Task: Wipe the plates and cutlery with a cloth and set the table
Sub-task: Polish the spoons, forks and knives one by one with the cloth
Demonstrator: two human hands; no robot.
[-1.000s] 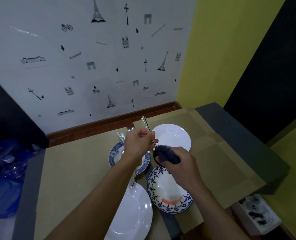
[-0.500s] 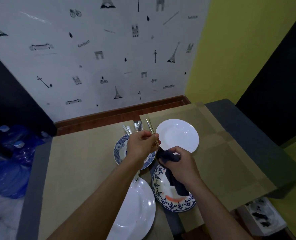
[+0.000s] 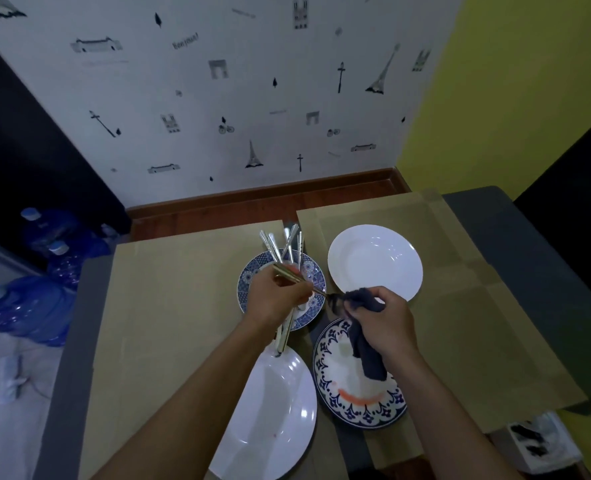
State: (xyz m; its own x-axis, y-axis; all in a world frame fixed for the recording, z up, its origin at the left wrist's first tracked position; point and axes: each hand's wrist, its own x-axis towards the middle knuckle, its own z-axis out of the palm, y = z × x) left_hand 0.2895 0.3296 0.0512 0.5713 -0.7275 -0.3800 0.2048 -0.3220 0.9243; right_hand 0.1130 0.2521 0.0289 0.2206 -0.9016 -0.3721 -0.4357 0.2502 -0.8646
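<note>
Over the tabletop (image 3: 169,306), a likely slick, stiff utensil (image 3: 287,273) was clasped by the left grip (image 3: 280,296), its tip pinched in cloth (image 3: 366,355) by the right grip (image 3: 387,323).

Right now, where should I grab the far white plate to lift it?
Probably by its right rim, coming from the right. The far white plate lies flat, its raised lip offers purchase; that side is bare cardboard, while the small blue plate and cutlery crowd its left.

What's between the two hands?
In the head view, gold cutlery: the left hand grips it, the right hand holds a dark cloth round its tip.
</note>
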